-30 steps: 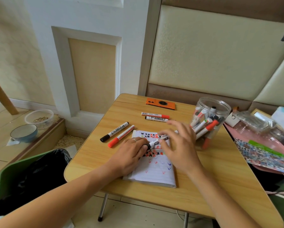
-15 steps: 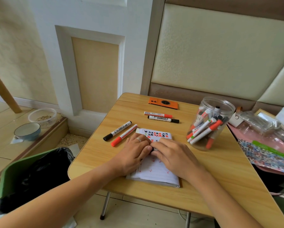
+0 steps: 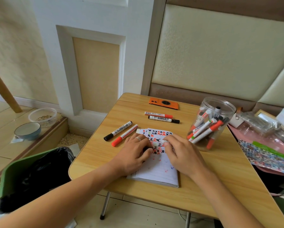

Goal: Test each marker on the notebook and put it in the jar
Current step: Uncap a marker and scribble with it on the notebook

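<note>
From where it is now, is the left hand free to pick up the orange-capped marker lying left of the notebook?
Probably not yet: the left hand seems to hold a black cap on the notebook. The orange-capped marker lies close by, with bare table between.

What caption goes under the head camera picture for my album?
Right hand presses a black marker to the notebook; left hand holds its cap.

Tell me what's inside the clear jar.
The clear jar holds a leaning bunch of markers, with red and black caps showing. How many cannot be counted, since they overlap and glare hides the bottom.
</note>
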`<state>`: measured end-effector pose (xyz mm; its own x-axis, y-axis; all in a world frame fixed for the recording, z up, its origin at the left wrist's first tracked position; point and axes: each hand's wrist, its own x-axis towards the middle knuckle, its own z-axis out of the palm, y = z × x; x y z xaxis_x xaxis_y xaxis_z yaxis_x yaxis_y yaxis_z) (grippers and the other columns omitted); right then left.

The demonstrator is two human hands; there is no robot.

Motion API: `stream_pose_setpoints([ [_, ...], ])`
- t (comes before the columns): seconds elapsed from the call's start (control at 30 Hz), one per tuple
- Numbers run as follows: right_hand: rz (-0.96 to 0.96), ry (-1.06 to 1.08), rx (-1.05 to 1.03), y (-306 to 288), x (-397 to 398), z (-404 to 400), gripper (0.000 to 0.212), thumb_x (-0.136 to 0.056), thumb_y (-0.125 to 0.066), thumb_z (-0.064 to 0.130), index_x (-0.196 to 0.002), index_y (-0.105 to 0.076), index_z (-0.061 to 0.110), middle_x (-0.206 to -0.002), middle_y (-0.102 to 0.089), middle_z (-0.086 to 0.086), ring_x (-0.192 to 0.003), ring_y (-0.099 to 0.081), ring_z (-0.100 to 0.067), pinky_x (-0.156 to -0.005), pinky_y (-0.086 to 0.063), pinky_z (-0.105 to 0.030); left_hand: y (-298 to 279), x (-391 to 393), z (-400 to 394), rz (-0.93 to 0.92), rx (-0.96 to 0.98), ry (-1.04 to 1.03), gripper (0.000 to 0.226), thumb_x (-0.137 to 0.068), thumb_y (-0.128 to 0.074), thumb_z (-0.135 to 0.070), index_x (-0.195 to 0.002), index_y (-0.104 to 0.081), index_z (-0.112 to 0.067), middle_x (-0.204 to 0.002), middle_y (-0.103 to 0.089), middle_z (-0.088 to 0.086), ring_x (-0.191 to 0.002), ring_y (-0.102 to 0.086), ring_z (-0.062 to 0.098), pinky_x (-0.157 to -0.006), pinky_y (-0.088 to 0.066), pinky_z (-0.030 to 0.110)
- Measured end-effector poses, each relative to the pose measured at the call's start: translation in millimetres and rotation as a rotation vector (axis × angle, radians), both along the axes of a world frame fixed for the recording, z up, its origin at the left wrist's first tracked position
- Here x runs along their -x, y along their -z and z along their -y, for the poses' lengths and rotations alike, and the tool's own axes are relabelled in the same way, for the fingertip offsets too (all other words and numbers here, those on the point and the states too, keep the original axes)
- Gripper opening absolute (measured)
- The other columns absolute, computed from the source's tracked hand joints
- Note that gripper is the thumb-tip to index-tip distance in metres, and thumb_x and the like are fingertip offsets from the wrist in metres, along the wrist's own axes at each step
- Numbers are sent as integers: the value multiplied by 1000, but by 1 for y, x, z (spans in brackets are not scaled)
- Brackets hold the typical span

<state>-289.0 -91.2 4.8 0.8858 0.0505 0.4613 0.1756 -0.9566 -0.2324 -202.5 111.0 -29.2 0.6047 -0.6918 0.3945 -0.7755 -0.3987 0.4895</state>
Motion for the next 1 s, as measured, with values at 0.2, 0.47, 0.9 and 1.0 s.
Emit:
stream_pose_setpoints([
  [0.2, -69, -3, -462, -1, 2, -2, 21, -98, -59, 9, -107, -53, 27, -94, -62, 10, -78, -67, -19, -70, -56, -40, 3, 3, 2, 126, -105, -50, 29, -85, -45, -55, -90, -42, -26, -111, -50, -3, -99, -40, 15, -87, -41, 40],
  [0.47, -257, -57, -1388, -8, 4, -2, 35, -104, -48, -3, -114, -75, 16, -108, -75, -12, -93, -75, -26, -78, -61, -35, 4, 3, 1, 93, -140, 43, 63, -85, -37, -51, -140, -42, -22, -149, -41, -3, -140, -32, 11, -120, -20, 36],
  [0.9, -245, 65, -1145, -4, 9, -13, 7, -100, -63, 14, -94, -62, 10, -69, -62, -13, -48, -58, -24, -38, -37, -23, -2, 4, 3, 34, -243, -17, 70, -88, -42, -78, -149, -36, -43, -149, -35, -12, -141, -22, 8, -119, -9, 38],
  [1.0, -266, 88, -1087, -1, 11, -17, 6, -99, -61, 12, -93, -63, 13, -76, -69, -11, -52, -65, -28, -40, -40, -26, -2, 4, 3, 17, -258, 0, 66, -89, -47, -75, -148, -35, -49, -153, -30, -10, -144, -17, 11, -119, -9, 42],
])
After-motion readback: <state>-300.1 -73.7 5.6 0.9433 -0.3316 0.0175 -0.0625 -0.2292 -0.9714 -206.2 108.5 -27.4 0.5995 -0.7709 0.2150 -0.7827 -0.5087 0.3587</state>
